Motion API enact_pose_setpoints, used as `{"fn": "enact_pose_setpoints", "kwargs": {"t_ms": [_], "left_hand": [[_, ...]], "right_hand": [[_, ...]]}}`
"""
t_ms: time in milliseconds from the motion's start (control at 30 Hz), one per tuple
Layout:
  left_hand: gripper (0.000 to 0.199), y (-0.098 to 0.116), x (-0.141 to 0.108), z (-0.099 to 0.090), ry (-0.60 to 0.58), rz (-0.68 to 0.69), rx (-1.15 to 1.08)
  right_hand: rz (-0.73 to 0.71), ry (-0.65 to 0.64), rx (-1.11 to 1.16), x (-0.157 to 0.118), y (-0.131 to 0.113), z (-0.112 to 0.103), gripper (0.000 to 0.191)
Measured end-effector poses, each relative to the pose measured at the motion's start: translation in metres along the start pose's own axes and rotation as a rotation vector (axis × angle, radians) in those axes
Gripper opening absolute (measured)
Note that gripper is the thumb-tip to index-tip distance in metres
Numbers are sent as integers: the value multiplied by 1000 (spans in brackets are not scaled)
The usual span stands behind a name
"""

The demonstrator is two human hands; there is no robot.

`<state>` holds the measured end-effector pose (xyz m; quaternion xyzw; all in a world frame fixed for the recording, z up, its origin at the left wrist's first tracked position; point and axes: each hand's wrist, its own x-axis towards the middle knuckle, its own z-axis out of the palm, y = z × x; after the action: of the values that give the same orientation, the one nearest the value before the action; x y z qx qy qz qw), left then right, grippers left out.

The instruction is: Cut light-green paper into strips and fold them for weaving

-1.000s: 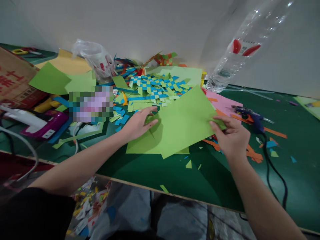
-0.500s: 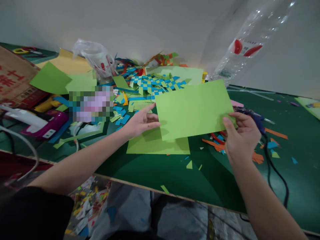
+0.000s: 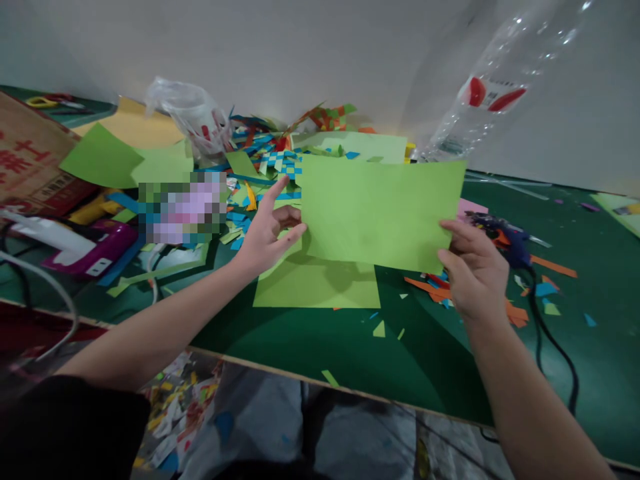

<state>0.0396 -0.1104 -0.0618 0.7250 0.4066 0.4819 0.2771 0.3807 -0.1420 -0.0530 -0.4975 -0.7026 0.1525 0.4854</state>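
A light-green sheet of paper [image 3: 377, 212] is held up above the table, its broad face towards me. My right hand [image 3: 477, 267] pinches its right edge between thumb and fingers. At the left edge, my left hand [image 3: 273, 233] has its thumb against the sheet and its other fingers curled at the edge, while the index finger points up. Under the raised paper, another light-green sheet [image 3: 320, 287] lies on the green table [image 3: 300, 340]; its far part is hidden.
Woven blue-and-green paper strips [image 3: 280, 162] and cut scraps lie behind the sheet. A dark-blue glue gun [image 3: 515, 243] with a black cord is at right. A clear plastic bottle [image 3: 493, 100], a bagged cup [image 3: 197, 127], a purple box [image 3: 107, 247] and a carton [image 3: 30, 157] stand around.
The raised sheet has shifted left and levelled out, turning more squarely towards me. My left hand has moved slightly left, its index finger lifted; my right hand has followed to the left.
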Motion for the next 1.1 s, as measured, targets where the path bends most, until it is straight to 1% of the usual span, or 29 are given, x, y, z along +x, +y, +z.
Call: {"fn": "enact_pose_setpoints", "kwargs": {"t_ms": [33, 100, 167, 267, 400, 567, 700, 767, 833, 967, 1033, 1100], "left_hand": [[80, 0, 0, 0, 4, -1, 26], [81, 0, 0, -1, 7, 0, 70], [81, 0, 0, -1, 13, 28, 88], [77, 1, 1, 0, 44, 91, 108], [72, -1, 1, -1, 91, 114, 151], [76, -10, 1, -4, 194, 141, 225], [66, -8, 1, -4, 226, 172, 268], [63, -4, 1, -5, 250, 177, 291], [63, -1, 1, -5, 277, 180, 289], [62, 1, -1, -2, 291, 174, 184], [59, 0, -2, 0, 288, 157, 133], [55, 1, -3, 2, 296, 150, 115]], "right_hand": [[9, 11, 1, 0, -2, 1, 34], [-2, -6, -16, 0, -4, 3, 37], [-31, -48, -59, 0, -2, 7, 42], [-58, -94, -123, 0, 3, 9, 43], [-57, -109, -150, 0, 7, 9, 41], [-10, -4, -187, 1, 8, 9, 34], [40, 48, -148, 1, 7, 9, 44], [31, 78, -124, 1, 7, 9, 46], [-25, 102, -135, 2, 6, 8, 45], [-224, 132, -286, 4, 4, 4, 37], [-298, 130, -349, 4, 2, 2, 32], [-355, 136, -385, 5, 0, -1, 31]]}}
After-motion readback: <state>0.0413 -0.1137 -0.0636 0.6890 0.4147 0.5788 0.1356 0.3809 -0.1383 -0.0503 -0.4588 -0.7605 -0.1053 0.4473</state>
